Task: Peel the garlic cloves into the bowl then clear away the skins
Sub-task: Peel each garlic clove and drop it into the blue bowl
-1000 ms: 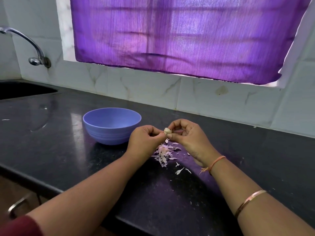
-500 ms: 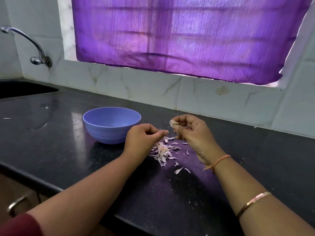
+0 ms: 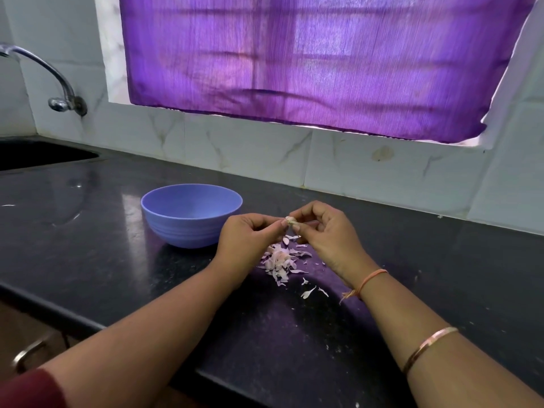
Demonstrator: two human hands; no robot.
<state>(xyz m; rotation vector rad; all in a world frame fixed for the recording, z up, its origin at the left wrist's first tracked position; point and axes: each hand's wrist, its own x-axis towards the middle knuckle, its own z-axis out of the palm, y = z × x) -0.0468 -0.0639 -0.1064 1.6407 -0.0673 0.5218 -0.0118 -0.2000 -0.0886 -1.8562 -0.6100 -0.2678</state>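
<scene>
Clove [image 3: 291,220] pinched between hands, left [image 3: 247,240] and right [image 3: 326,234]; its axis unreadable.

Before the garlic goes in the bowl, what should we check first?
1. Garlic clove pinched between left hand and right hand: ok.
2. Clove fully peeled: cannot tell, the fingers cover much of it.
3. Bowl upright and close, just left of the hands: ok.
4. Nothing between the hands and the bowl: ok.
5. Skins cleared off the counter: not ok, a pile lies below the hands.
</scene>
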